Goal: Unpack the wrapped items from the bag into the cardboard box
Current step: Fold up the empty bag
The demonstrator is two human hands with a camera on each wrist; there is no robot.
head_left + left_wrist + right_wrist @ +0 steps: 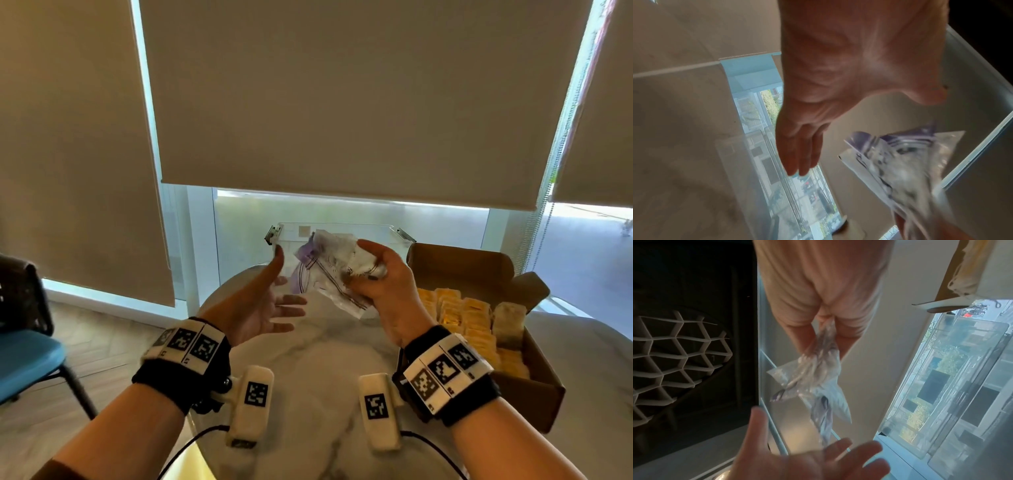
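My right hand [371, 274] grips a crumpled clear zip bag [329, 270] with a purple strip, held up above the marble table [308, 359]. The same bag [818, 378] hangs from my fingers in the right wrist view and shows blurred [900, 162] in the left wrist view. My left hand [270, 301] is open, palm up, just left of the bag and apart from it. The open cardboard box [534, 387] stands at the right, filled with several yellow wrapped items [459, 318] and one greyish wrapped block [508, 322].
A clear plastic bin [342, 233] with metal clips stands behind the bag at the table's far edge. A blue chair [30, 363] is at the left on the wooden floor. Roller blinds [342, 102] cover the windows ahead.
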